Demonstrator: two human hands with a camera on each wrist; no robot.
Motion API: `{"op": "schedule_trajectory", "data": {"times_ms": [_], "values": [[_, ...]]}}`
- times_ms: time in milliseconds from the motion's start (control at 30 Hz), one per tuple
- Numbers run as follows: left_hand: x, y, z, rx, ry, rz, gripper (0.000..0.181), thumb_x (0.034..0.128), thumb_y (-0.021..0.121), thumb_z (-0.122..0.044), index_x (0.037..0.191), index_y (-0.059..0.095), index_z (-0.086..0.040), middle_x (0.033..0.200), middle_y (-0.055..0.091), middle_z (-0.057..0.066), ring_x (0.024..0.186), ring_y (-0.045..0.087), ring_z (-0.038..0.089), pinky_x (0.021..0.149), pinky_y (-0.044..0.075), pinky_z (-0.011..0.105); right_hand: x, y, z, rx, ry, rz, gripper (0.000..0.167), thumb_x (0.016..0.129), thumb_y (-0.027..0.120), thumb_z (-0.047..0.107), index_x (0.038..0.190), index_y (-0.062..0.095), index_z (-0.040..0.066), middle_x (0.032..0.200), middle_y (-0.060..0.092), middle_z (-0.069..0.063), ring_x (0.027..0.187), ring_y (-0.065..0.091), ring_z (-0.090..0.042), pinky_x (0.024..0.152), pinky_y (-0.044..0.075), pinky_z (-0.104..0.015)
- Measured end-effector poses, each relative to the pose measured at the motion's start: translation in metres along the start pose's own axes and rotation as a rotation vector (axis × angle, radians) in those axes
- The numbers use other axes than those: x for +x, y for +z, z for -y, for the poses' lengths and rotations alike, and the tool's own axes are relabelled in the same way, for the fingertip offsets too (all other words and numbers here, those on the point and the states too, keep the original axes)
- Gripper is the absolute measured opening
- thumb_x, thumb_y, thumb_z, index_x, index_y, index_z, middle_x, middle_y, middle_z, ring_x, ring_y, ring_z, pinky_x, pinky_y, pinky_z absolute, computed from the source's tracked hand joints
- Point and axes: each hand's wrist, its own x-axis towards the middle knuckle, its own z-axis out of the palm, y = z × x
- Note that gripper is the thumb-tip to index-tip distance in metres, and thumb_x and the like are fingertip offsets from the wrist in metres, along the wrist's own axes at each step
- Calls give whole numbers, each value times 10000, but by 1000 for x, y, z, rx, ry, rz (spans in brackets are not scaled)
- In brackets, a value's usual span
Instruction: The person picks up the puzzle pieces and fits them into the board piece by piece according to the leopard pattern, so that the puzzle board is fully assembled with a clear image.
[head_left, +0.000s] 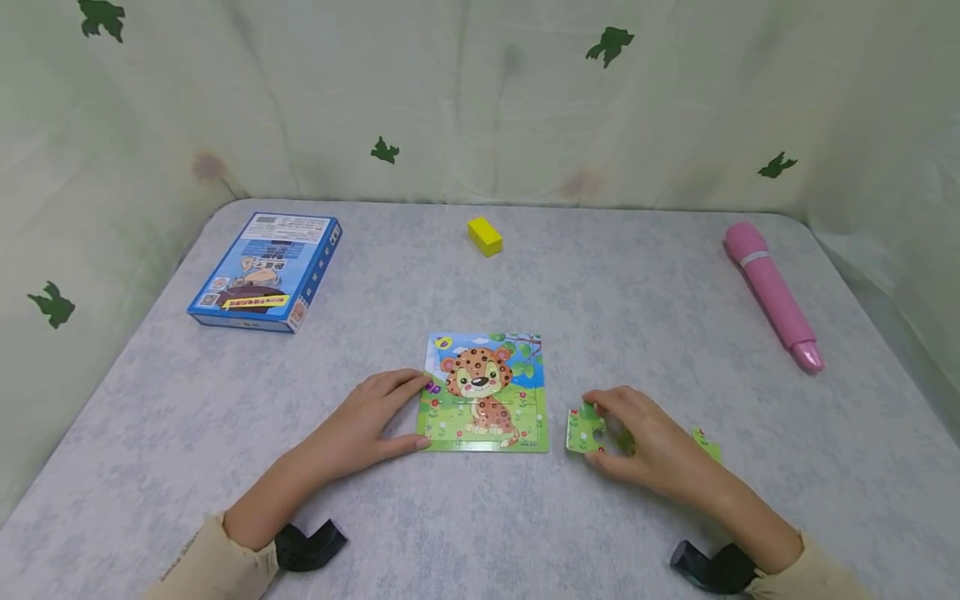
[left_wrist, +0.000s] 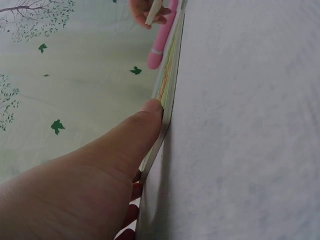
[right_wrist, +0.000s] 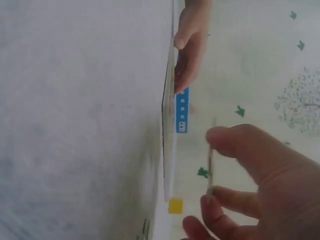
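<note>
A square picture puzzle (head_left: pixel 491 412) with a spotted cub on green and blue lies flat in the head view. At its left edge rests my left hand (head_left: pixel 367 425), thumb by the near corner and fingers higher up; the left wrist view shows the thumb (left_wrist: pixel 145 115) on the puzzle's edge. To the right of the puzzle, my right hand (head_left: pixel 656 442) pinches a green puzzle piece (head_left: pixel 581 429) between thumb and fingers. The right wrist view shows this piece (right_wrist: pixel 210 167) edge-on, raised off the table. The puzzle and the held piece do not touch.
Beside my right wrist lies another green piece (head_left: pixel 707 446), and more green shows behind the right fingers. A blue box (head_left: pixel 262 271) stands at the back left, a yellow block (head_left: pixel 485 237) at the back middle, and a pink cylindrical object (head_left: pixel 776 296) at the right.
</note>
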Motion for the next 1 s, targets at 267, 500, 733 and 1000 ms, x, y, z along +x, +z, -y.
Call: {"op": "schedule_trajectory", "data": {"times_ms": [267,500,733,1000], "values": [[-2,-2,3,-18,0,24,769,798,563,-561,1391,348,-121,1362,360,62,1244,305,256,980,262,468,31,-5,34,150,-131,-65,607,718,743,196,1258,502,57,1092,503,46,962,479,-105,766,461,-320],[-3,-5,7,-68,19,35,747,794,596,-526,1386,363,-135,1373,351,46,1252,295,245,984,262,458,64,22,62,184,-185,-51,626,752,723,240,1296,478,51,1094,496,-24,953,455,-130,738,434,-250],[-1,-5,7,-87,53,27,706,793,625,-483,1366,398,-139,1391,342,21,1260,291,233,986,258,465,86,57,64,149,-123,70,614,773,696,303,1285,491,33,1007,490,11,834,413,-91,674,390,-219],[-1,-4,8,-74,137,19,543,811,630,-426,1297,503,-221,1363,386,27,1234,320,254,961,252,509,97,75,63,91,-138,123,589,762,706,348,1249,529,68,1047,542,4,921,458,-119,854,344,-322]]}}
